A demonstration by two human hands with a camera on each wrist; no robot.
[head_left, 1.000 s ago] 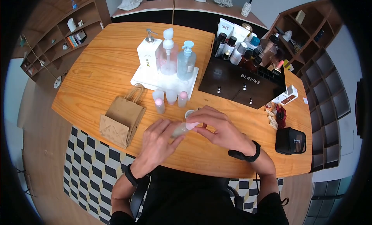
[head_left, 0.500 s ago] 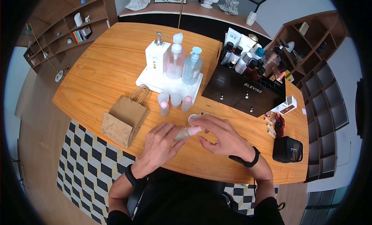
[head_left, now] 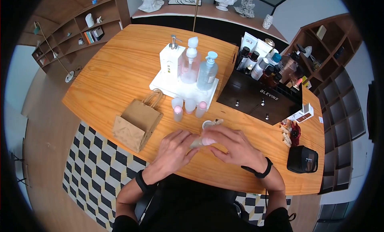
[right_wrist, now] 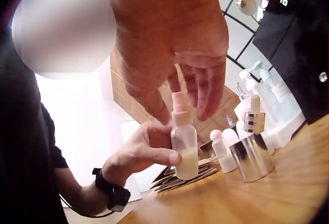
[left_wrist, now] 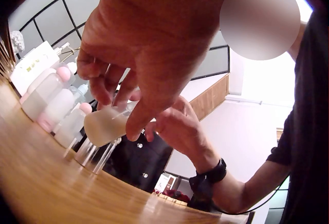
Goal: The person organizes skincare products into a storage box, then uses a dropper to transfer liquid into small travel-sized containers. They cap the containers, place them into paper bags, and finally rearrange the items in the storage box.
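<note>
My left hand (head_left: 174,150) grips a small clear spray bottle (right_wrist: 186,154), fingers and thumb round its body. Pale, cloudy liquid fills the lower part of the bottle, which has a pink spray head (right_wrist: 179,105). Around that head, my right hand (head_left: 236,146) has its thumb and fingers loosely bent and spread, with a gap showing beside the pink nozzle. Close beyond the hands stand a shiny silver cylinder (right_wrist: 252,157) and a dropper (right_wrist: 254,115) with a silver collar. Several small bottles, one with a pink ball cap (head_left: 178,109), sit past them.
A white tray (head_left: 158,86) carries pump bottles behind the small ones. The brown paper bag (head_left: 138,122) lies left. To the right are a dark cosmetics organizer (head_left: 256,97) full of bottles, a small white box (head_left: 306,113) and a black pouch (head_left: 303,159).
My right fingers pinched the pink spray head a second ago, then came off it. Now they are back around it, blurred. The left hand keeps its grip; the head view has shifted.
</note>
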